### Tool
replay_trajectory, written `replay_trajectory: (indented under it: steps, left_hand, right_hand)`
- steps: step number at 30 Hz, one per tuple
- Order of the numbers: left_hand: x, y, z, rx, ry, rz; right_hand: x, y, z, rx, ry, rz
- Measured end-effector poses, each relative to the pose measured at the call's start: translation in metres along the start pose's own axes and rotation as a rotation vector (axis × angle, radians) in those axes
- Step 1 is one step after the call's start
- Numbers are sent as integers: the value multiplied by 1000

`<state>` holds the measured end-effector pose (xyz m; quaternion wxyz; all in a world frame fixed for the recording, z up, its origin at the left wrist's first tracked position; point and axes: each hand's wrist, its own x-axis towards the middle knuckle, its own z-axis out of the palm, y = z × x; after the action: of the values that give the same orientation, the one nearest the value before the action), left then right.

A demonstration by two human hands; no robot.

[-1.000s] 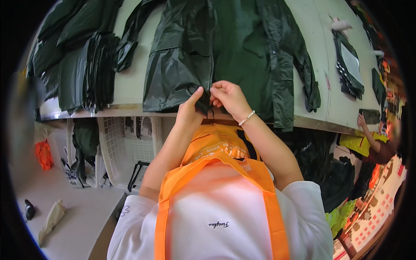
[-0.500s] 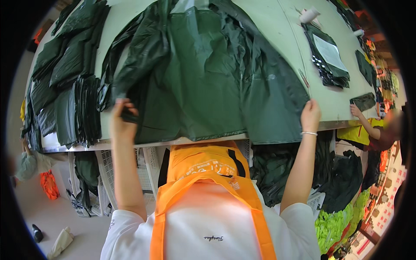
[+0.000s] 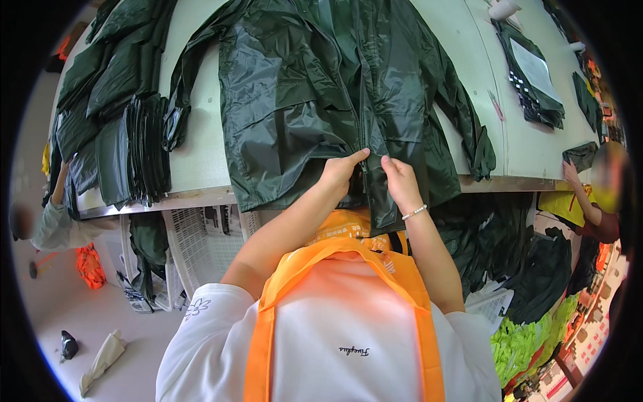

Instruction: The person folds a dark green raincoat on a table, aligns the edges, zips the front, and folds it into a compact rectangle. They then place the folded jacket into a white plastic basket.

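Note:
A dark green rain jacket (image 3: pixel 274 134) lies front side up on the table, its sleeves spread to both sides and its hem hanging over the near edge. The front zip (image 3: pixel 362 127) runs down the middle, with the two front panels close together near the hem. My left hand (image 3: pixel 343 171) is closed on the left panel's edge beside the zip, thumb on top. Just right of it, my right hand (image 3: pixel 402 182) pinches the other front edge, whose lower corner hangs below the table edge. The jacket hides some of my fingertips.
Folded dark green garments (image 3: pixel 110 127) are stacked on the left. On the right lie small snips (image 3: pixel 495 106), a bundle with white paper (image 3: pixel 536 77) and a white roll (image 3: pixel 504 9). White crates (image 3: pixel 204 238) stand underneath. Co-workers' hands (image 3: pixel 569 171) show at both sides.
The jacket's inside back panel was spread toward me; now the fronts are folded over it and the zip shows. Both hands have moved inward from the outer edges to the middle.

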<state>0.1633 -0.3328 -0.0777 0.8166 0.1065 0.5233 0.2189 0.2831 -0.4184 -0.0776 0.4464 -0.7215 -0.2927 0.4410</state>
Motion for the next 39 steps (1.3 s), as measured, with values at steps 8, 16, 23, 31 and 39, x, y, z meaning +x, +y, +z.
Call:
replay_trajectory:
  steps: [8,16,23,31,39]
  left_hand:
    - [20,-5,-11,229,13,64]
    - [18,-8,-4,280,64,158]
    - [22,-8,-8,275,17,280]
    - [28,-6,-9,423,-24,315]
    - [49,-20,-22,502,44,418]
  right_hand:
    - [-18,-31,-5,-859,333,-609]
    - [-10,-15,30,-620,122,-162]
    - [-36,2,4,313,-25,516]
    - [-19,-16,36,-515,220,-201]
    - [-14,3,26,187,-28,331]
